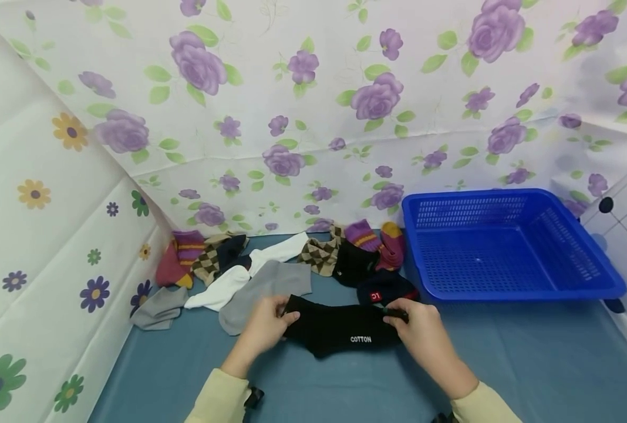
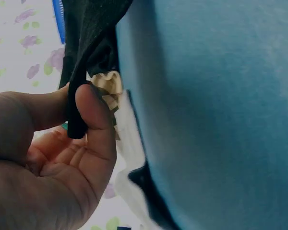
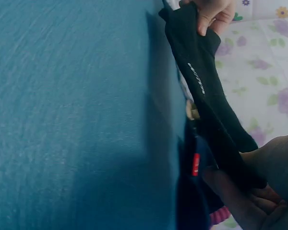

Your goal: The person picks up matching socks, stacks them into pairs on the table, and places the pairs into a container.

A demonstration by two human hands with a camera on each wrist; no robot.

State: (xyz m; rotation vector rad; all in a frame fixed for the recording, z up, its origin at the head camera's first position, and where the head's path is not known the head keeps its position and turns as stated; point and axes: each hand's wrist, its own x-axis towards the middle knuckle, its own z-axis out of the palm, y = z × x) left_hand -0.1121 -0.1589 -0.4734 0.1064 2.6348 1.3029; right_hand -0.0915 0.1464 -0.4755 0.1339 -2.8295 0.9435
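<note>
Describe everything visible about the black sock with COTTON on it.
The black sock looks like soft knit fabric with white COTTON lettering. It is held spread sideways above the blue surface, a heel-like bend pointing down, one end pinched by the left hand, the other by the right hand, which partly hides it.

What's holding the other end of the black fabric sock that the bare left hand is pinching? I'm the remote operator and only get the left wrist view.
Observer: The person's bare right hand grips the other end of the black fabric sock.
Operator: Okay, is there any writing on that sock?
Observer: Yes, white capital lettering reading COTTON shows in the head view.
Operator: And that sliver of blue at my top edge, what's it part of?
Observer: A rectangular blue plastic basket with perforated walls, seen whole in the head view.
</note>
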